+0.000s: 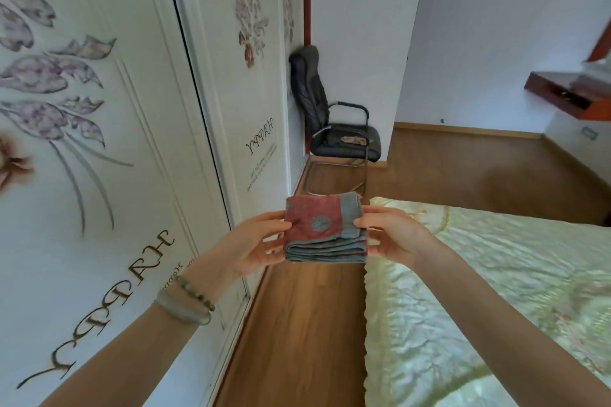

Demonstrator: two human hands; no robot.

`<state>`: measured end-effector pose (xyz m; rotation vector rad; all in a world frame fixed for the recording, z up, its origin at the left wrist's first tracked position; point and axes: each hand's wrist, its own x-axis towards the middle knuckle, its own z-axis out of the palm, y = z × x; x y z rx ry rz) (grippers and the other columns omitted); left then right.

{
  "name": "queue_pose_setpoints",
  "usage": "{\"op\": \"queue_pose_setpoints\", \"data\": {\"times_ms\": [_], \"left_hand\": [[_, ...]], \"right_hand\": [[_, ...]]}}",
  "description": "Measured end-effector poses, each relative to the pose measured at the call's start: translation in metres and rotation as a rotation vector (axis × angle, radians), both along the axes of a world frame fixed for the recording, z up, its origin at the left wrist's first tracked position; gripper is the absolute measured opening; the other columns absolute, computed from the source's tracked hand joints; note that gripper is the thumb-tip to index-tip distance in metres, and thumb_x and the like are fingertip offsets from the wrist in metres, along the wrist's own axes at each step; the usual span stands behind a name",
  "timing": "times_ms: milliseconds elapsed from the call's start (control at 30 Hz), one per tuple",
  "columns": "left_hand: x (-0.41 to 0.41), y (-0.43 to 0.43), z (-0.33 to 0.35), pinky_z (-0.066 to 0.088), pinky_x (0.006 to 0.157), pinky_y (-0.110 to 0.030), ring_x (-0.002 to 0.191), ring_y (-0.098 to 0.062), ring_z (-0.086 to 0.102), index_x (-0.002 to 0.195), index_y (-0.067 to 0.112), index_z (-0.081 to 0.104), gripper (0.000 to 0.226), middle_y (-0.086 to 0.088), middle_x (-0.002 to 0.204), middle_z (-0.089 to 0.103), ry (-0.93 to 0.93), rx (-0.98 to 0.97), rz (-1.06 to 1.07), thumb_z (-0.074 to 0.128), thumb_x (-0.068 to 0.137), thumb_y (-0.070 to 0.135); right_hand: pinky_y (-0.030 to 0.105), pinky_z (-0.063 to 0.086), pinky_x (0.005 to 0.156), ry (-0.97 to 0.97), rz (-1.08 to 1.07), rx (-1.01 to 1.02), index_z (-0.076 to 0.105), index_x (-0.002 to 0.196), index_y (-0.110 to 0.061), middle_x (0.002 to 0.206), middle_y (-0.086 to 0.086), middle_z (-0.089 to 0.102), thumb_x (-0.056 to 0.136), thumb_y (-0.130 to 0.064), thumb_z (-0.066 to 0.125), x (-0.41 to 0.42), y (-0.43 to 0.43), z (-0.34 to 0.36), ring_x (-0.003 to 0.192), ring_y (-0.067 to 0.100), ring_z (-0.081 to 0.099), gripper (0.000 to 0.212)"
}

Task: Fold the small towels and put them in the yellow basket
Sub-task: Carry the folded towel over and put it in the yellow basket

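Note:
A small folded towel (325,228), red with grey-blue borders and a round grey emblem, is held in the air between both hands, its stacked layers facing me. My left hand (254,243) grips its left edge, thumb on top. My right hand (388,233) grips its right edge the same way. The towel hovers above the strip of wooden floor between the wardrobe and the bed. No yellow basket is in view.
A white wardrobe (109,142) with flower prints fills the left side. A bed with a pale green quilt (479,291) lies at the right. A black office chair (334,122) stands in the far corner. A red-brown shelf (568,96) hangs on the right wall.

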<state>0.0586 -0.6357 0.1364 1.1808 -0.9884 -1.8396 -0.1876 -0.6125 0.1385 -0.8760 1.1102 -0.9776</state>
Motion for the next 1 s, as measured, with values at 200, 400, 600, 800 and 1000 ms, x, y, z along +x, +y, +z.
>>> {"op": "queue_pose_setpoints", "data": {"times_ms": [200,400,600,800,1000], "left_hand": [[-0.019,-0.123,-0.004,0.059,0.072,-0.037,0.103,-0.028,0.063,0.116,0.005,0.06,0.031,-0.017,0.116,0.062,0.012,-0.004,-0.07,0.06,0.085,0.001],[-0.047,-0.27,0.011,0.057,0.064,-0.03,0.081,-0.019,0.071,0.111,0.006,0.061,0.026,-0.011,0.098,0.069,0.018,-0.014,-0.183,0.056,0.087,-0.001],[-0.081,-0.393,0.026,0.057,0.065,-0.03,0.082,-0.019,0.07,0.105,0.008,0.065,0.022,-0.01,0.097,0.07,0.028,-0.035,-0.251,0.056,0.087,-0.001],[-0.121,-0.497,0.015,0.057,0.068,-0.032,0.091,-0.023,0.068,0.107,0.008,0.064,0.023,-0.012,0.101,0.068,0.025,-0.021,-0.275,0.058,0.087,-0.001],[-0.178,-0.617,0.008,0.058,0.077,-0.037,0.093,-0.023,0.068,0.108,0.009,0.066,0.024,-0.009,0.097,0.071,0.025,-0.056,-0.286,0.058,0.087,0.0]], "right_hand": [[0.026,0.054,0.058,0.017,-0.054,-0.003,0.063,0.11,-0.003,0.089,0.008,0.069,0.084,-0.001,0.057,-0.017,-0.107,-0.004,0.073,0.015,0.069,0.027],[0.031,0.056,0.066,0.011,-0.143,-0.021,0.059,0.118,0.003,0.103,0.017,0.066,0.082,-0.003,0.06,-0.039,-0.236,0.0,0.087,0.023,0.067,0.037],[0.035,0.055,0.074,0.003,-0.189,-0.041,0.06,0.117,0.002,0.113,0.021,0.064,0.067,-0.012,0.07,-0.069,-0.344,0.011,0.097,0.028,0.064,0.053],[0.054,0.043,0.101,-0.026,-0.2,-0.04,0.057,0.12,0.005,0.125,0.028,0.057,0.067,-0.008,0.068,-0.108,-0.44,0.003,0.115,0.042,0.055,0.056],[0.049,0.05,0.094,0.004,-0.223,-0.042,0.057,0.12,0.004,0.12,0.025,0.06,0.067,-0.008,0.067,-0.162,-0.557,0.0,0.104,0.034,0.061,0.056]]}}
